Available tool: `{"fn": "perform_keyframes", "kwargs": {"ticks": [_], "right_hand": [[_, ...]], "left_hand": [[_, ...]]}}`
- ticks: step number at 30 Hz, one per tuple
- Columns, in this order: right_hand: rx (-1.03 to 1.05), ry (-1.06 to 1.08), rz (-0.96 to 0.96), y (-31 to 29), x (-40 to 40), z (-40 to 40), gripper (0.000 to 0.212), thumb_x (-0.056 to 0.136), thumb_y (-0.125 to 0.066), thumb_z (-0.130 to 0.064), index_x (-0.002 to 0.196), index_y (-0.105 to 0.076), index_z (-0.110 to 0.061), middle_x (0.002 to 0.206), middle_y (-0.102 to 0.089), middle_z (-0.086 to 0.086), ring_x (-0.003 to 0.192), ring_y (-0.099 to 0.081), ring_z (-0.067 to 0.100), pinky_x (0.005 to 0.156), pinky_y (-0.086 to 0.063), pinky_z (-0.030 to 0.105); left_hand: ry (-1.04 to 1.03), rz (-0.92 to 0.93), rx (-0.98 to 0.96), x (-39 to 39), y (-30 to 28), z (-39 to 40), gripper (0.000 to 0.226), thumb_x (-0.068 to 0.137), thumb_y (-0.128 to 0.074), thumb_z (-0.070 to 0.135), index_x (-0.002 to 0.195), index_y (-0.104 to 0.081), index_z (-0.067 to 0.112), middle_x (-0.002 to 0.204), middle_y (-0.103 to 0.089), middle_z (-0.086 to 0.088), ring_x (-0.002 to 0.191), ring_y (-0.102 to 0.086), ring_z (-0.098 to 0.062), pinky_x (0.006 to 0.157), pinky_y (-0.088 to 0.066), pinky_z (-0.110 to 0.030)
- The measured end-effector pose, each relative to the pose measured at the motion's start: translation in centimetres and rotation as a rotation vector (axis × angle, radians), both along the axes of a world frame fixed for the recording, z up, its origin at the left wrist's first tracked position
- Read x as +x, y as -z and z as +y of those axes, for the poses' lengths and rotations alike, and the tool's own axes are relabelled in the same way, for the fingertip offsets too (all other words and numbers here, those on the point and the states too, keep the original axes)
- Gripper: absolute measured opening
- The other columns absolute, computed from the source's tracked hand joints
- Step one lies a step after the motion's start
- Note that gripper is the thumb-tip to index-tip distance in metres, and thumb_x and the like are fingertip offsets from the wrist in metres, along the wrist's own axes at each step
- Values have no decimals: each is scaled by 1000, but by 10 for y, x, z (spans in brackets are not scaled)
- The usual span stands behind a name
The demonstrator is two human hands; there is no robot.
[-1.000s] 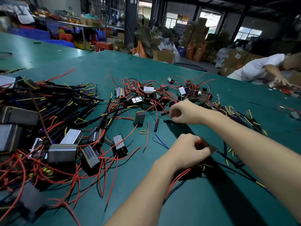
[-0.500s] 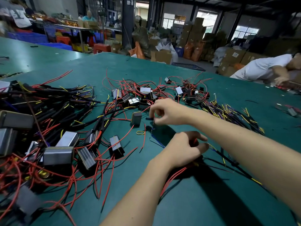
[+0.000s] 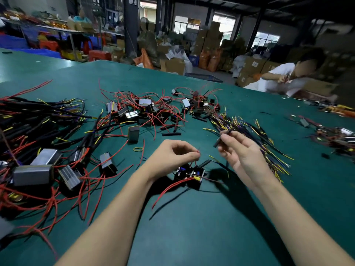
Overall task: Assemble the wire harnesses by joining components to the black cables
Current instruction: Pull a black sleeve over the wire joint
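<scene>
Progress: early in one harness, by the look of it. Left hand point(image 3: 173, 157) pinches a red lead point(image 3: 196, 156) rising from the open module point(image 3: 190, 175) on the green table point(image 3: 211, 227). Right hand point(image 3: 243, 150) grips a short black sleeve point(image 3: 221, 138), not yet on any wire. Black cables point(image 3: 249, 131) lie far right, untouched; finished-looking units point(image 3: 32, 174) piled left. Containers: only cardboard boxes point(image 3: 173, 66) beyond the table, contents not visible.
</scene>
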State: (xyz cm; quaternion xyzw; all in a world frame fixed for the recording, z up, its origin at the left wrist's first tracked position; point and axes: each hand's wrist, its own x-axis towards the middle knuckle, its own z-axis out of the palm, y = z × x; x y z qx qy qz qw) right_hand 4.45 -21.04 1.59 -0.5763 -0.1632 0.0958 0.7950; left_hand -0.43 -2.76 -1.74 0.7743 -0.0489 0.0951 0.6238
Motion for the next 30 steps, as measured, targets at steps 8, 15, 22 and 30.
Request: {"fn": "perform_keyframes", "kwargs": {"ticks": [8,15,22,30], "right_hand": [[-112,45,-229,9,-7,7,8,86,-64,-5,83,-65,-13,68,-64,4,64,-60,15,61,-49,19],[-173,92,-341,11,-6,12,8,87,-65,-4,83,-63,-10,68,-66,2,63,-60,15,59,-49,19],[-185,104,-371,11,-8,8,5,87,-65,-4,85,-62,-7,69,-67,3,61,-60,13,59,-49,20],[-208,118,-402,13,-7,9,4,87,-66,-6,85,-63,-8,69,-67,1,62,-62,13,59,-49,19]], "left_hand": [[49,39,-54,-4,-3,3,12,84,-70,14,93,-74,6,86,-75,-8,83,-69,-9,83,-50,-19],[30,25,-33,1,-1,3,12,83,-72,18,86,-75,7,82,-74,-6,77,-65,-8,79,-49,-21],[26,21,-22,0,0,3,15,83,-72,20,85,-74,6,80,-74,-5,77,-64,-11,80,-49,-27],[18,18,-15,0,1,2,13,83,-72,20,84,-74,7,78,-74,-4,74,-64,-8,75,-48,-22]]}}
